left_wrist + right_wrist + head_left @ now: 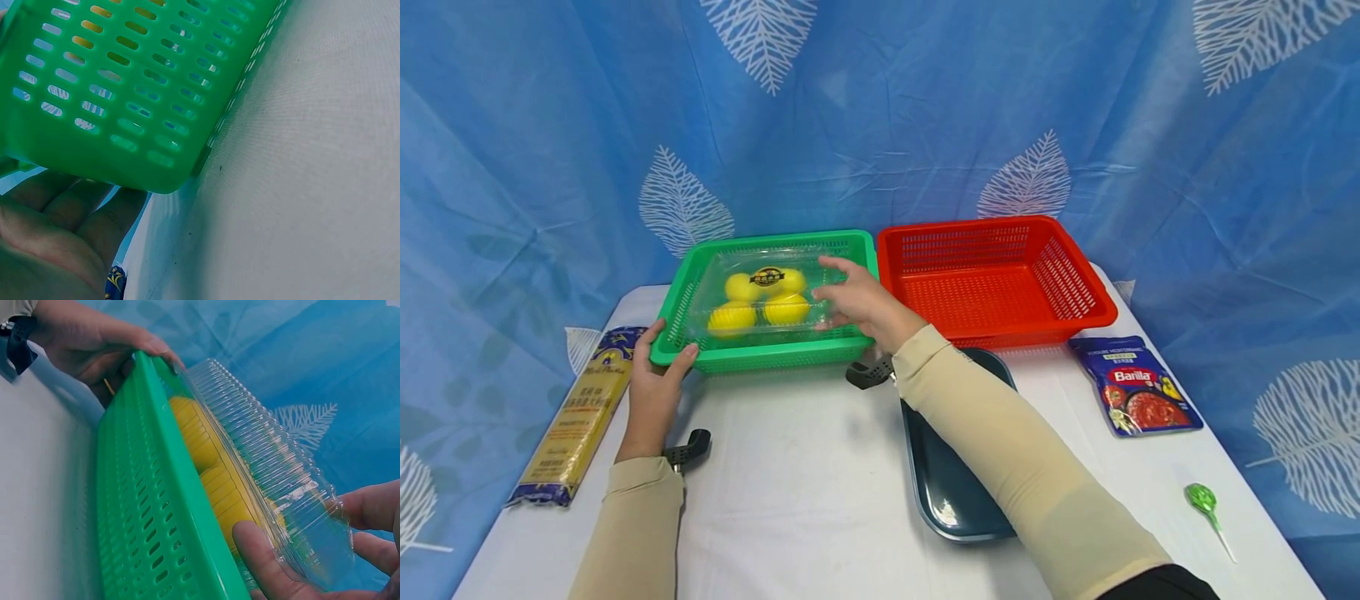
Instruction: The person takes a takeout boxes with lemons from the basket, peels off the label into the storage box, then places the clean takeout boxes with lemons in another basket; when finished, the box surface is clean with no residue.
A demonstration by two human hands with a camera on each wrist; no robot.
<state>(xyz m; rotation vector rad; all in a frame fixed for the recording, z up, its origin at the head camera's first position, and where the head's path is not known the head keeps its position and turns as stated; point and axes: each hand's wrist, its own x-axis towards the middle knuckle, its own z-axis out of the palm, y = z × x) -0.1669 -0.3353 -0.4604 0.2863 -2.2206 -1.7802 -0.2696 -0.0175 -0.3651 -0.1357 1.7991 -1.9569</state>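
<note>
Clear box (765,292) held in a green basket (775,360)

A smooth blue curtain (880,125) printed with white, net-veined leaves hangs behind a table (790,483) covered in white cloth. On it, the slotted plastic green basket stands beside a matching red basket (977,292). A glossy dark tray (947,496) with rounded corners lies nearer, partly hidden by the right sleeve (1022,467). The clear box, thin ribbed plastic, sits inside the green basket, its lid above the rim. The right hand (865,304) holds its end between thumb and widely spread fingers; the left hand (658,379) grips the basket's near-left corner. A long pasta packet (580,412) lies left, a blue sauce pouch (1138,387) right. Four rounded yellow fruits (786,308) show through the lid. A green lollipop (1201,498) lies near the right edge.
</note>
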